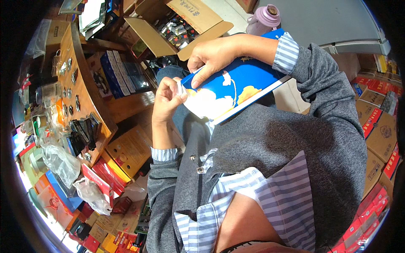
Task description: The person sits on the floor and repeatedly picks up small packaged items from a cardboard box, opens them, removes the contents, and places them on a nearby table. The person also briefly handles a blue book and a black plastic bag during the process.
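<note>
A flat blue printed bag or box (250,76) with pale and yellow flower shapes and a white edge lies slanted over the person's lap. My left hand (167,98) pinches its left corner, where a thin white piece shows between thumb and fingers. At its upper left edge, my right hand (213,58) grips with the thumb on the blue face and the fingers curled over the edge. The right forearm crosses above the printed face. Strong glare washes out part of the flowers, and the fingertips of the right hand are partly hidden.
An open cardboard box (208,34) of small dark packets stands beyond the hands, beside a pink thermos jug (264,20). On the left, a wooden table (90,101) holds small dark packets and plastic bags. Cartons (378,126) are stacked at right; a grey surface (322,22) lies upper right.
</note>
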`<state>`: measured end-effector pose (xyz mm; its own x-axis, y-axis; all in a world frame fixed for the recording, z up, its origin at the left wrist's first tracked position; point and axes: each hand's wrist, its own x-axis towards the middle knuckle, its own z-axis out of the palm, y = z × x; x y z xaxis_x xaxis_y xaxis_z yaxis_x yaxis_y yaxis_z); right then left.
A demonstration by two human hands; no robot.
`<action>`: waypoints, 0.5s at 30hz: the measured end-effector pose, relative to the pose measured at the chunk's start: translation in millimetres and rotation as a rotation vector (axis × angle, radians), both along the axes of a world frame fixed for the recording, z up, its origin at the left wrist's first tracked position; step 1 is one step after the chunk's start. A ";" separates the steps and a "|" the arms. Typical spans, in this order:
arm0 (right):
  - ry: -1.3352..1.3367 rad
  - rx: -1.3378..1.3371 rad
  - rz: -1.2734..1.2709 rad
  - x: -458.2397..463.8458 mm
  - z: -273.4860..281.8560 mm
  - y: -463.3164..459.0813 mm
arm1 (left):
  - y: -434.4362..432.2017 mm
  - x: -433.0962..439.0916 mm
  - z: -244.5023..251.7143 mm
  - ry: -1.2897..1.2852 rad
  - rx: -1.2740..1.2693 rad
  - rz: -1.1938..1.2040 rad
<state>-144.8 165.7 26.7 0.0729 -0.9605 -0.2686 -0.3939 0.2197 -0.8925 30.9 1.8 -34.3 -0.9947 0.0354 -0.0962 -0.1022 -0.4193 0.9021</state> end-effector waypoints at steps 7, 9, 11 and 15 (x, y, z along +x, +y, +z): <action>0.168 0.017 0.037 -11.2 -8.6 0.5 | 11.1 3.2 -0.9 -0.075 -0.072 0.072; 0.209 0.054 0.030 -14.7 -11.8 1.2 | 14.9 7.2 4.7 -0.041 -0.178 0.035; 0.212 0.081 0.010 -17.4 -14.4 2.2 | 21.2 11.2 9.6 -0.013 -0.246 0.005; 0.170 0.081 0.008 -19.9 -17.5 2.4 | 32.9 17.9 16.3 0.113 -0.541 -0.099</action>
